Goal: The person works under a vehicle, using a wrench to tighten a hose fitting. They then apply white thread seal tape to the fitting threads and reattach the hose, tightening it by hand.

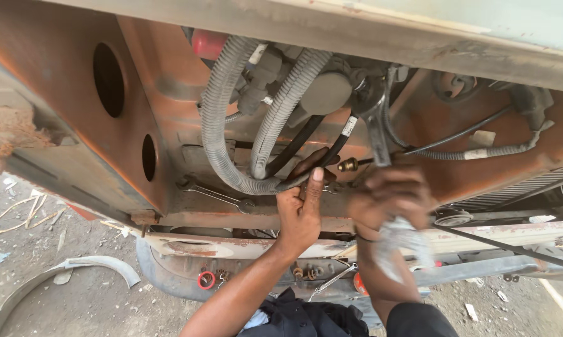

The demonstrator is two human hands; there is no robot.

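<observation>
A brass fitting [348, 165] is sitting at the end of a black hose [331, 151], low in the open engine bay, just under the grey hoses. The left hand [301, 209] is reaching up beside it, thumb raised and fingers curled around the bend of a corrugated hose [231, 168], apparently pushing that hose aside so the fitting stays reachable. The right hand [390, 203] is blurred; it is closing around the shank of a large spanner [373, 122], whose head is pointing up toward the cluster of grey parts above the fitting, and a pale rag [400, 243] is hanging bunched from the same hand, probably to keep the grip dry. How tightly the fingers are closing cannot be told through the blur.

A second corrugated hose [287, 100] is running down next to the first. A smaller spanner [216, 196] is lying on the rusty ledge [194, 218] to the left, within easy reach of the left hand. A red ring [206, 279] and small brass bits [303, 273] are resting on the lower metal rail [481, 268], parked where they will not roll off. Dirt ground [75, 249] is showing below, with a curved grey strip [100, 265] lying on it.
</observation>
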